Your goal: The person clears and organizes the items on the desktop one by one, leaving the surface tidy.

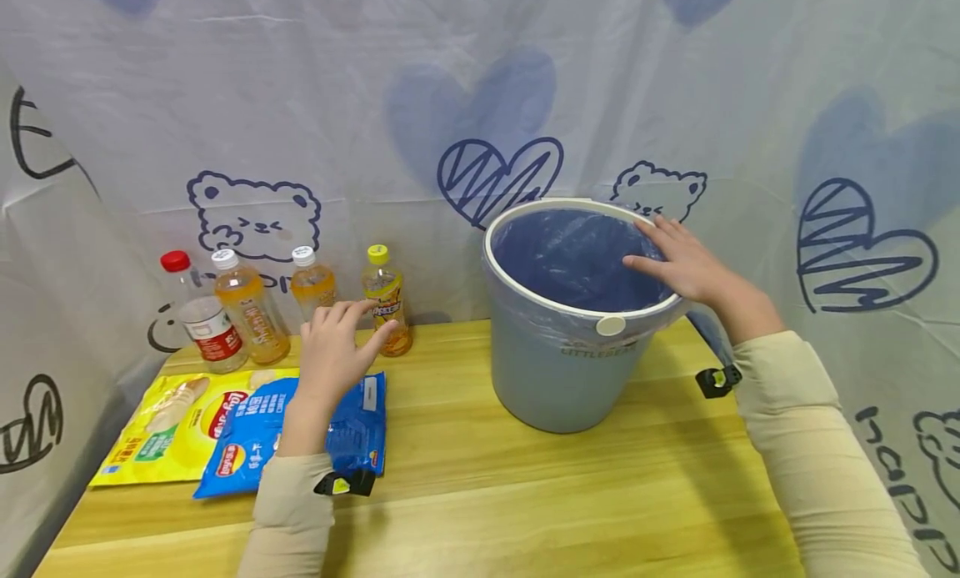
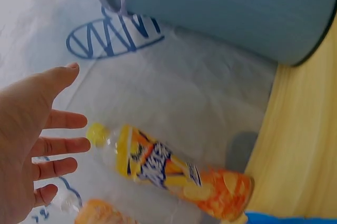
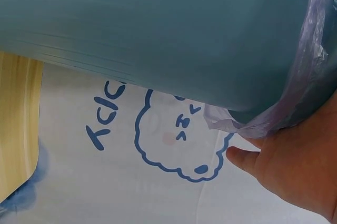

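A blue-grey trash bin [image 1: 562, 386] with a white rim and a clear plastic liner [image 3: 308, 50] stands on the table. My right hand [image 1: 686, 265] rests at the bin's right rim, fingers fairly straight, thumb over the opening. In the right wrist view, part of this hand is hidden behind the bin and liner. My left hand [image 1: 337, 353] hovers above a blue chip bag [image 1: 251, 444], fingers spread and holding nothing. Nearest its fingertips is a yellow-capped drink bottle [image 2: 163, 163], which stands upright on the table with a gap to the hand in the left wrist view.
To the left stand a red-capped bottle [image 1: 213, 332] and two white-capped bottles, one [image 1: 255, 315] in front of the cloth beside another [image 1: 311, 282]. A yellow chip bag [image 1: 176, 428] lies partly under the blue one. A printed cloth [image 1: 360, 103] hangs behind the wooden table [image 1: 465, 503].
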The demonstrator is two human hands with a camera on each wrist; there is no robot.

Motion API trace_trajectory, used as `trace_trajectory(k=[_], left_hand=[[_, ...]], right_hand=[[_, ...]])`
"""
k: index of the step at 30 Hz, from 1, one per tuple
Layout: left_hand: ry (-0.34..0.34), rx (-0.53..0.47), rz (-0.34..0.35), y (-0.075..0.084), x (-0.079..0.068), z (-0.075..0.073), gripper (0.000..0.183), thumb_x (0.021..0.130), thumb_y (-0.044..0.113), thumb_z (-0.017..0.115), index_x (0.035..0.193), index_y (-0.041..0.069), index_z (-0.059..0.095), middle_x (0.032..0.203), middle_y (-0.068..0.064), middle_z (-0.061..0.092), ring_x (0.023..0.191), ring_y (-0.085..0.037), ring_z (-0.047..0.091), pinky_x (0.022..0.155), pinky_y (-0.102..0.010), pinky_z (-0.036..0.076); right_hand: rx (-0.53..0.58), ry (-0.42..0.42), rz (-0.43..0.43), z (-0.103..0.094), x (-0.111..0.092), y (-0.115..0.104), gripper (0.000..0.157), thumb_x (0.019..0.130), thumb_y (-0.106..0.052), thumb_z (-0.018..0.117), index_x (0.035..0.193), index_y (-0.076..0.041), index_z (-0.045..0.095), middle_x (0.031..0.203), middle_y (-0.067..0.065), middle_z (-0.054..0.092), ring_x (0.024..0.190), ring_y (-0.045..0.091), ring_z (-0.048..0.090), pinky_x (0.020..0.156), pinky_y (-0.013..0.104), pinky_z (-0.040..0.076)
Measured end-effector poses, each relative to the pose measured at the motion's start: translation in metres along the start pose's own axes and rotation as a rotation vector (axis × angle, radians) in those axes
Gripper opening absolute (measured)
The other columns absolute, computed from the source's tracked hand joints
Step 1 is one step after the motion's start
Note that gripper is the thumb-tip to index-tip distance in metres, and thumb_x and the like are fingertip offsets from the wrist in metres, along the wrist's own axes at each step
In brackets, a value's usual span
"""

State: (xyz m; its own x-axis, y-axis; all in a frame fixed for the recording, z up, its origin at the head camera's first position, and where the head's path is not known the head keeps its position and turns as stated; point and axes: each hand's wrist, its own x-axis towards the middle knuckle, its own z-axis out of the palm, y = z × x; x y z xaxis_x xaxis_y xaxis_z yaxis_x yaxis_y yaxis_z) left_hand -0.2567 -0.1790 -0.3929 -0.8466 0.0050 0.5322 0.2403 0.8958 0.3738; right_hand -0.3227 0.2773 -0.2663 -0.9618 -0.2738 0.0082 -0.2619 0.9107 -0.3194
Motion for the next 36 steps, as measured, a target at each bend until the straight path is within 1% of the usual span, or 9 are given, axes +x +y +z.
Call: trace_trajectory(k=[5,11,18,23,28,32,36], left_hand=[[-0.003,0.008,-0.053,-0.018,-0.004,0.003,0.055,0.091,0.056,0.058,0.127,0.014,0.061,0.127,-0.015,0.061,0.118,-0.038,0.047,0.093,-0.059,0.032],[-0.029,0.012,-0.128,-0.04,-0.008,0.006,0.06,0.092,0.061,0.052,0.128,0.014,0.061,0.132,-0.016,0.058,0.122,-0.039,0.045,0.092,-0.059,0.032],[-0.056,0.006,-0.207,-0.061,-0.012,0.009,0.064,0.092,0.062,0.052,0.131,0.012,0.058,0.135,-0.019,0.055,0.124,-0.042,0.042,0.097,-0.062,0.03],[-0.066,0.015,-0.261,-0.076,-0.012,0.013,0.065,0.092,0.063,0.05,0.131,0.012,0.058,0.136,-0.02,0.055,0.124,-0.043,0.041,0.098,-0.062,0.03],[-0.08,0.027,-0.309,-0.085,-0.012,0.014,0.067,0.091,0.065,0.05,0.132,0.012,0.057,0.139,-0.022,0.052,0.124,-0.044,0.04,0.099,-0.064,0.028],[-0.109,0.03,-0.359,-0.091,-0.014,0.015,0.072,0.09,0.066,0.05,0.135,0.01,0.054,0.14,-0.024,0.049,0.127,-0.046,0.036,0.101,-0.065,0.025],[-0.142,0.043,-0.415,-0.097,-0.017,0.021,0.078,0.089,0.069,0.049,0.137,0.008,0.051,0.142,-0.026,0.046,0.129,-0.049,0.033,0.104,-0.066,0.022]], right_hand=[[0.003,0.005,0.0,0.0,0.001,0.0,0.08,0.098,-0.053,0.044,0.157,-0.011,0.009,0.161,0.026,-0.002,0.148,0.047,-0.008,0.115,0.067,0.001],[-0.002,0.008,-0.002,-0.001,0.001,0.0,0.08,0.098,-0.052,0.044,0.157,-0.01,0.009,0.161,0.026,-0.003,0.148,0.048,-0.007,0.115,0.067,0.001],[-0.008,0.004,-0.001,0.0,0.001,-0.001,0.08,0.098,-0.052,0.043,0.157,-0.01,0.009,0.161,0.027,-0.003,0.148,0.048,-0.007,0.115,0.067,0.001],[0.002,0.004,0.0,0.0,0.0,0.0,0.08,0.099,-0.052,0.043,0.157,-0.011,0.008,0.161,0.026,-0.005,0.148,0.047,-0.008,0.115,0.067,0.0],[0.013,0.003,0.001,0.0,0.0,0.0,0.08,0.098,-0.053,0.043,0.157,-0.011,0.008,0.162,0.025,-0.005,0.149,0.046,-0.009,0.115,0.067,-0.001],[0.01,0.003,-0.006,0.0,0.0,0.001,0.08,0.098,-0.053,0.043,0.157,-0.01,0.008,0.161,0.026,-0.005,0.148,0.048,-0.009,0.115,0.068,-0.001],[0.007,0.0,-0.004,0.0,0.0,0.001,0.08,0.099,-0.052,0.043,0.157,-0.01,0.008,0.161,0.027,-0.005,0.148,0.048,-0.009,0.115,0.068,0.0]])
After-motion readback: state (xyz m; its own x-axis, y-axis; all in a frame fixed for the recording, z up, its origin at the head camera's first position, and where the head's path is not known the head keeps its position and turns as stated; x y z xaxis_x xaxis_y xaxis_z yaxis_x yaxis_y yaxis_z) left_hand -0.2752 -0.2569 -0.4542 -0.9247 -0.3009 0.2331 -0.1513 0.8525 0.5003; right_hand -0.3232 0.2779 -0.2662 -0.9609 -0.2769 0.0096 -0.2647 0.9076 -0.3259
